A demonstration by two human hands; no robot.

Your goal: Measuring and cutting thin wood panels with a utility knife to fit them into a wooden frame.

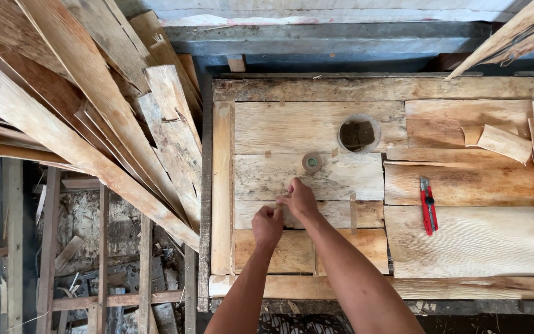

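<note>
Where the two hands meet, near the middle of the worktop, lies a patchwork of pale, weathered thin wood sheets (307,176) laid edge to edge, their seams running across; grain is coarse, surfaces stained grey in places. Left hand (267,224) is curled shut, fingertips pressing down on a seam between two sheets; whether it pinches anything small cannot be told. Right hand (298,198) is likewise closed, thumb and fingers pinched together on the same seam, just beside the left hand and touching the wood. A small round roll of brown tape (311,162) sits just beyond the right hand. A round hole (358,133) opens in the sheet further back. A red utility knife (428,205) lies well apart to the right. Left of the worktop's edge, a heap of long rough wooden strips (88,105) leans close.
</note>
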